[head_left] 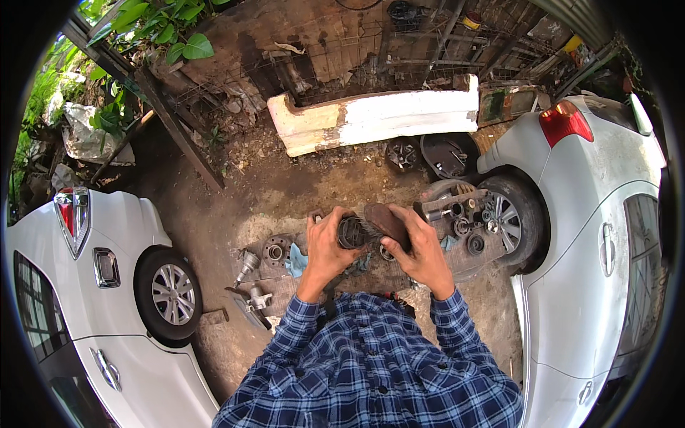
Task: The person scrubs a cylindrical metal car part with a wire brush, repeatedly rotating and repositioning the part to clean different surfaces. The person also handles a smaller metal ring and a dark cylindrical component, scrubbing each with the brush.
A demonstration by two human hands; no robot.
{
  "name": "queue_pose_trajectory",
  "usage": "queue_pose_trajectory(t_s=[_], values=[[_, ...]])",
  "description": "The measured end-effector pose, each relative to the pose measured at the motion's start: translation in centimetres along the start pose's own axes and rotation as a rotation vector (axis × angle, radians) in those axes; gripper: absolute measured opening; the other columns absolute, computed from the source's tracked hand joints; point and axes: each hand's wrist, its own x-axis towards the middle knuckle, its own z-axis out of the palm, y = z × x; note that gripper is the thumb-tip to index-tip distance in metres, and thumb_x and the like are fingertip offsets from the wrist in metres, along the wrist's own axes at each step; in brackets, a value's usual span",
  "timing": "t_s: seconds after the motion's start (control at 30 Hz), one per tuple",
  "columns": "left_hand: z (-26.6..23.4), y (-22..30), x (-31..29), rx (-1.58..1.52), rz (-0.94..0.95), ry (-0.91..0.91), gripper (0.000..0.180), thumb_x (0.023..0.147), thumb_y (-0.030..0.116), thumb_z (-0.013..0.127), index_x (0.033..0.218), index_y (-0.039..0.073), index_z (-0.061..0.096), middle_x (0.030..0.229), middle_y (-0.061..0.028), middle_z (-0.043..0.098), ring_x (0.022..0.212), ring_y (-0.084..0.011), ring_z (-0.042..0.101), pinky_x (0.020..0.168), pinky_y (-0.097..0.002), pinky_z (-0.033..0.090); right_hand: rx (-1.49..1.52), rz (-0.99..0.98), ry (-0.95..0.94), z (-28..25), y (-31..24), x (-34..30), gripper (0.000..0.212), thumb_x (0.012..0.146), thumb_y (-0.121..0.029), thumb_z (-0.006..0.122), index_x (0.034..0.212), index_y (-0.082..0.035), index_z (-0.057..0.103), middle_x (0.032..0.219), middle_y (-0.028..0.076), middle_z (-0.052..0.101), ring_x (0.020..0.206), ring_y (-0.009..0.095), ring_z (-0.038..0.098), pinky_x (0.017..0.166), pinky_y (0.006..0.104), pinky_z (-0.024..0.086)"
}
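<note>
A: State the pose of the left hand (330,244).
B: The left hand is raised over the sheet (271,279), closed around the black cup (351,232). The fingers wrap its left and far sides; the thumb presses at its near side. The wrist is bare above a plaid sleeve (294,327).

A: State the pose of the right hand (422,250).
B: The right hand is clamped on the brown brush (387,222). The fingers lie over its far right side, and the thumb extends along its near side. The back of the hand faces right and upward.

A: Give the position of the cup relative to the brush.
B: The cup is in the left hand, above the middle of the sheet. The bristles point left, toward the cup's right side; whether they touch it cannot be told. Both wrists angle inward, with the hands close together.

A: List the parts on the sheet.
B: The shaft (247,264) lies at the left edge. The hub (277,250) is inward of it, near the far edge, with a blue cloth (295,261) just beside it. Several rings (475,245) lie toward the right edge.
</note>
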Motion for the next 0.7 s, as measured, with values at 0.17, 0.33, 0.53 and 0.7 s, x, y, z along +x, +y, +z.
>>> queue_pose_trajectory(t_s=[0.17,0.33,0.53,0.7], values=[[-1.0,-0.4,0.6,0.091,-0.033,-0.001,0.056,0.058,0.016,0.087,0.105,0.011,0.056,0.094,-0.0039,0.068,0.094,-0.0314,0.064,0.099,-0.0622,0.032,-0.077,0.002,-0.005,0.6,-0.8,-0.1,0.052,0.089,-0.028,0.069,0.131,-0.002,0.052,0.106,0.017,0.059,0.085,0.036,0.065,0.068,0.0432,0.052],[-1.9,-0.4,1.1,0.121,0.030,-0.055,0.057,0.058,0.017,0.087,0.106,0.011,0.056,0.092,-0.0046,0.067,0.092,-0.0326,0.064,0.099,-0.0620,0.033,-0.035,0.009,0.007,0.8,-0.8,0.3,0.052,0.088,-0.024,0.070,0.131,-0.001,0.052,0.104,0.017,0.059,0.082,0.037,0.064,0.067,0.0446,0.050],[-2.6,-0.5,1.2,0.142,0.034,-0.083,0.057,0.059,0.016,0.086,0.107,0.010,0.055,0.090,-0.0062,0.067,0.090,-0.0326,0.064,0.097,-0.0586,0.035,0.064,0.098,-0.149,1.1,-0.8,0.5,0.051,0.087,-0.018,0.071,0.129,0.004,0.050,0.116,0.024,0.061,0.100,0.040,0.063,0.082,0.0420,0.051],[-2.3,-0.8,1.0,0.145,0.001,-0.078,0.059,0.058,0.015,0.087,0.107,0.010,0.055,0.090,-0.0070,0.068,0.092,-0.0328,0.064,0.098,-0.0592,0.035,-0.015,0.107,-0.127,1.9,-0.8,0.6,0.053,0.089,-0.018,0.070,0.132,0.003,0.047,0.116,0.025,0.061,0.103,0.039,0.063,0.083,0.0414,0.051]])
